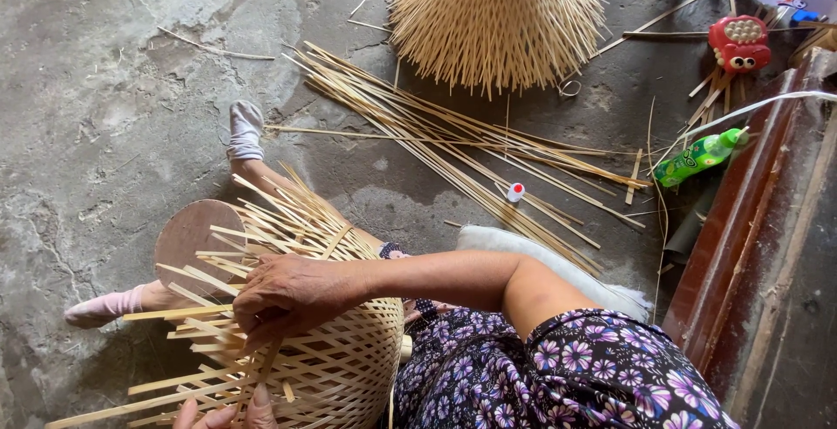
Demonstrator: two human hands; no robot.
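Your right hand presses flat on the half-woven bamboo basket lying in your lap, fingers curled over loose bamboo strips at its open end. Your left hand, at the bottom edge, pinches a strip. More bamboo slats lie on the concrete floor near a finished basket.

basket: pale matt split-bamboo weave | floor: rough grey concrete | bottle: glossy green plastic | dress: floral cloth | round board: matt brown wood
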